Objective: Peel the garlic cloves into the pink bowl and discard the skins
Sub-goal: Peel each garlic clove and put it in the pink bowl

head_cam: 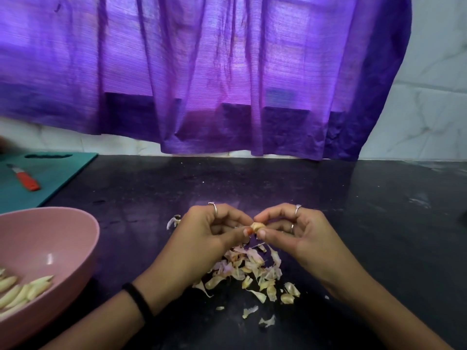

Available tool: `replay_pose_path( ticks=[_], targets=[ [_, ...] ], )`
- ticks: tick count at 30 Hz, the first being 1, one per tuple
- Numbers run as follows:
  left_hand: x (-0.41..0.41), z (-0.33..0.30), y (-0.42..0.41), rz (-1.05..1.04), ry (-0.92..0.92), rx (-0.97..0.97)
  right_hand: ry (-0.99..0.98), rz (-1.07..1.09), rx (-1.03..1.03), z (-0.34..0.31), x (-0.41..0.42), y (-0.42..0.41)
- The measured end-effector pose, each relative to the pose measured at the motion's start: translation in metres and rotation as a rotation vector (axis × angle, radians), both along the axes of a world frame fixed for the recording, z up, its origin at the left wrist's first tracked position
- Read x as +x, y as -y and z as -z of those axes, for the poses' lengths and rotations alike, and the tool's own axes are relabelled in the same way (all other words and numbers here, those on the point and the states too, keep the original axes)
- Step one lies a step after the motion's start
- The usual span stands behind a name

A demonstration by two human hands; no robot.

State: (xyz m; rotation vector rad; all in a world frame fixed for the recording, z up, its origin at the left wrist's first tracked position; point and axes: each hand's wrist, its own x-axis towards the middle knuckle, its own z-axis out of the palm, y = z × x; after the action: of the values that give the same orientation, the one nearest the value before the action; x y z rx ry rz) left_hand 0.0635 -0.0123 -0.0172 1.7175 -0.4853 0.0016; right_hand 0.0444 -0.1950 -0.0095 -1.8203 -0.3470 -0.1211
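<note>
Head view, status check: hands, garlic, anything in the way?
Both hands, left hand and right hand, pinching one garlic clove, skin partly on. Peeled cloves in pink bowl. Skins piled on counter below, not discarded. Nothing blocking.

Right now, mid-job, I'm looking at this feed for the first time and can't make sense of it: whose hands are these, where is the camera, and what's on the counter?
There is no machine here. A person works with bare hands, and the one picture comes from a camera worn on their head, looking forward and down.

The left hand and the right hand pinch one garlic clove between their fingertips, above the dark counter. Below it lies a heap of peeled skins.

At the left stands the pink bowl, with peeled cloves inside. Behind it is a teal cutting board with an orange-handled knife lying on it. A purple curtain hangs at the back.
</note>
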Motion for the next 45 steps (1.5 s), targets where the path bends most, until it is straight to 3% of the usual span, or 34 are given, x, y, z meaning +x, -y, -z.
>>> replay_pose_path(
  ticks=[4, 7, 14, 20, 31, 35, 40, 45],
  targets=[
    [0.0, 0.001, -0.002, 0.074, -0.136, -0.054, 0.039, -0.011, -0.035, -0.001, -0.002, 0.001],
    [-0.001, 0.001, -0.002, 0.094, -0.135, -0.013, 0.046, -0.014, -0.041, -0.001, -0.001, 0.001],
    [0.0, 0.002, 0.001, -0.149, 0.259, 0.314, 0.054, 0.055, -0.085, 0.002, 0.0, -0.004],
    [-0.005, 0.002, 0.006, -0.214, 0.523, 0.518, 0.067, 0.165, -0.143, 0.005, -0.004, -0.01],
    [-0.012, 0.006, 0.013, -0.206, 0.536, 0.609, 0.169, 0.385, -0.239, 0.008, -0.008, -0.023],
    [-0.015, 0.012, 0.012, -0.169, 0.552, 0.594, 0.088, 0.474, -0.053, 0.002, -0.001, -0.008],
    [-0.005, 0.011, 0.004, -0.248, 0.46, 0.567, -0.132, 0.299, 0.292, 0.0, -0.01, 0.002],
    [-0.003, 0.01, 0.0, -0.273, 0.399, 0.503, -0.253, 0.242, 0.438, -0.001, -0.009, 0.006]
  ],
)
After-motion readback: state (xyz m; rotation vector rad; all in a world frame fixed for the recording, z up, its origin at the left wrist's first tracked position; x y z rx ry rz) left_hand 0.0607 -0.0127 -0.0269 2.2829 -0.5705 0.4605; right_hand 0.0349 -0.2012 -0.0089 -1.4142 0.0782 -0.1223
